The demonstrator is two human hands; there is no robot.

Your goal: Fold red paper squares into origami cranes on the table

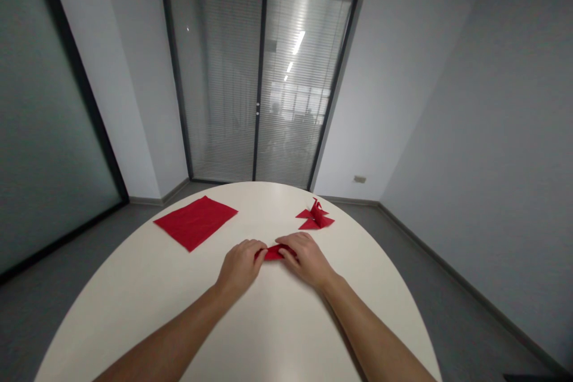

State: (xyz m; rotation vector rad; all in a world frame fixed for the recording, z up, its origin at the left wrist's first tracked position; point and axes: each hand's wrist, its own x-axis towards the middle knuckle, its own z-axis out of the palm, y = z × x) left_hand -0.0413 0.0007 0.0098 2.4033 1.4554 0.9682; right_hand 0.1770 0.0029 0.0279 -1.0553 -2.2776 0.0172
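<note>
A small strip of folded red paper (273, 253) lies between my two hands, low over the middle of the white table. My left hand (242, 262) pinches its left end between thumb and fingers. At the other end, my right hand (306, 256) has its thumb and fingers closed around the paper. Both hands cover the ends, so only the middle part shows. Beyond my right hand stands a folded red paper crane (317, 216) with its wings spread. Farther left lies a flat square sheet of red paper (196, 224).
The round white table (147, 304) has a curved edge on the far side and both flanks. Behind it is a glass door (219, 83) with blinds. A wall socket (359, 179) sits low on the right.
</note>
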